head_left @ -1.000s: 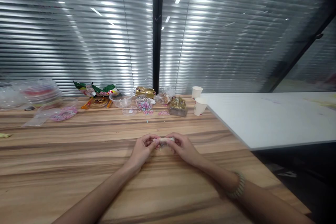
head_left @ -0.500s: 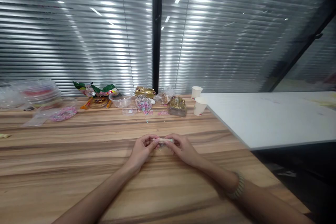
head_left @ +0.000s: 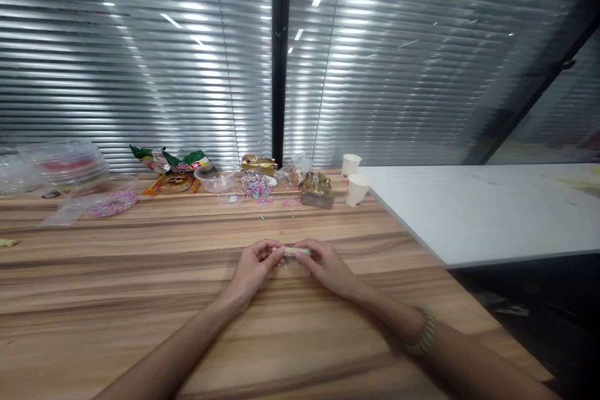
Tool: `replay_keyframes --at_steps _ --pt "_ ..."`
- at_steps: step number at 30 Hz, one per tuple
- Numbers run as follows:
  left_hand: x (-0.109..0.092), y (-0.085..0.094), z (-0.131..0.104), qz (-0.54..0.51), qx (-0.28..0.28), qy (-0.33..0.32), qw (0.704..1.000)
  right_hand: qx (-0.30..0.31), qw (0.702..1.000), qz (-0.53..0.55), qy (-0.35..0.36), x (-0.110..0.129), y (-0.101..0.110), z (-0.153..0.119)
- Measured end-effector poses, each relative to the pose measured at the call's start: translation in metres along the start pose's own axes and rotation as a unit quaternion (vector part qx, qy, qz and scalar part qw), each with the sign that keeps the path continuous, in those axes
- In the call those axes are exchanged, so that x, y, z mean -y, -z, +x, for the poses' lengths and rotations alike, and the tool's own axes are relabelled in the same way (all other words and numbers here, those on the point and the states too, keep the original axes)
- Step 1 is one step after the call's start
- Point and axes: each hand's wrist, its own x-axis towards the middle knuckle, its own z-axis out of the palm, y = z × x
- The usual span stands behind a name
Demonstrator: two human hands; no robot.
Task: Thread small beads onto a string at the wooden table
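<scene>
Between my two hands is a small pale strip (head_left: 295, 250), cream with a hint of green, with thin light strands hanging below it. Its exact kind is too small to make out. My left hand (head_left: 255, 267) pinches the strip's left end between thumb and fingers. The right end is gripped by my right hand (head_left: 325, 265), thumb laid along the near side. A braided band (head_left: 425, 331) circles my right wrist. Both hands are low over the wooden table (head_left: 290, 331), and my fingers cover part of the strip.
Along the table's back stand two paper cups (head_left: 357, 190), a gold foil pack (head_left: 317, 190), a clear bowl (head_left: 218, 179), green snack bags (head_left: 187, 161) and stacked plastic tubs (head_left: 70, 165). Pink and pale small links (head_left: 112, 203) lie at left. A white table (head_left: 492, 212) adjoins at right.
</scene>
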Motion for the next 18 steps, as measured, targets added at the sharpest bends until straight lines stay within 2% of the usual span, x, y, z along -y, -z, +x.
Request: replay_keyframes --at_steps 18 --pt "-0.0019 -0.0009 -0.0016 0.002 0.001 0.003 1.0 0.003 1.0 0.0 0.016 0.0009 0.001 -0.0006"
